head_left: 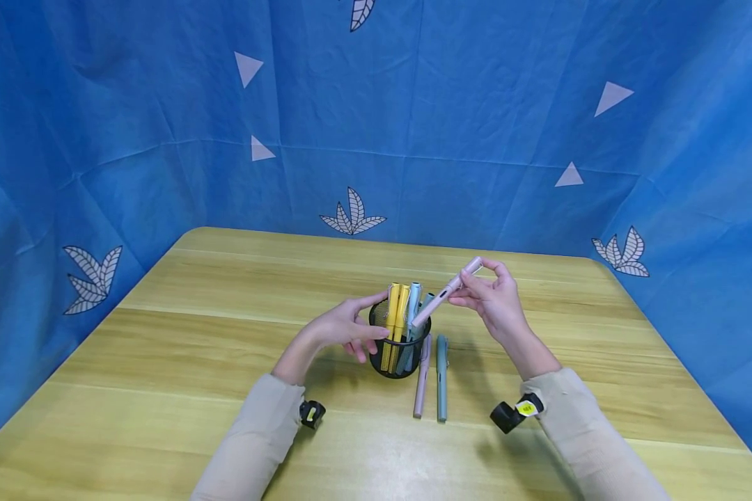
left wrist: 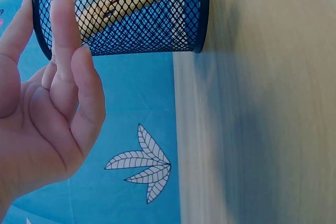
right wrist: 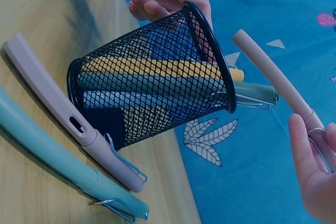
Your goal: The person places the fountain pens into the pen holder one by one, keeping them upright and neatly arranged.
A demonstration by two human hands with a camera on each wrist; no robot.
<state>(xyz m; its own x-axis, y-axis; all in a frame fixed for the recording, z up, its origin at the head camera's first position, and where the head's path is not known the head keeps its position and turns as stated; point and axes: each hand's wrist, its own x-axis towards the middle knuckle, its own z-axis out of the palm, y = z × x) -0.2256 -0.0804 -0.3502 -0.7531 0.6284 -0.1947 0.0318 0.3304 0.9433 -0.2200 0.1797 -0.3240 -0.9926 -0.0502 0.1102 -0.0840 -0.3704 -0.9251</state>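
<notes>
A black mesh pen holder stands upright on the table, with yellow pens, a light blue pen and a green-blue pen in it. My left hand holds it from the left, thumb across the front of the rim and index finger behind; the other fingers hang loose. A pale pink pen is pinched in my right hand, tilted above the holder's right side, its lower end over the rim in the head view. Right of the holder lie a lilac pen and a teal pen.
The wooden table reaches back to a blue patterned cloth, which hangs behind it and at both sides. Black wrist cameras are strapped to both sleeves, close above the tabletop.
</notes>
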